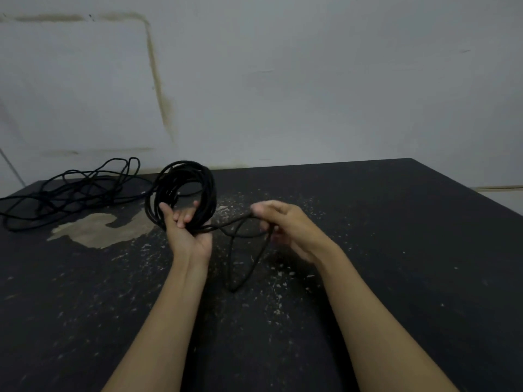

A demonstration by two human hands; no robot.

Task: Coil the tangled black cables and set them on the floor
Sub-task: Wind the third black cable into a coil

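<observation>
From the head camera, both bare forearms reach in from the bottom edge toward the middle of the frame, over a dark surface (368, 222) that is scuffed and speckled with pale flecks. The left hand (186, 233), just left of centre, is turned palm up with its fingers (184, 215) curled upward through a coil of black cable (181, 193); the coil stands upright as a thick ring of many turns, its lower part gathered in that palm and its top rising toward the wall. From the bottom of the coil a loose strand (240, 250) runs right to the right hand (283, 224), at centre right, which pinches it between thumb and bent fingers; the hand is somewhat blurred, so the exact lie of each finger is hard to tell. Below the two hands the strand sags in a long narrow loop whose tip points toward the lower centre of the frame. At the left edge, in the middle band of the picture, a tangled heap of black cable (70, 193) sprawls on the dark surface, and a strand from it leads toward the coil. Just below that heap is a bare tan patch (96, 230) where the dark coating has worn off. The upper half of the frame is a pale wall (311, 80) with a brownish stain line (157, 80) running down its left part.
</observation>
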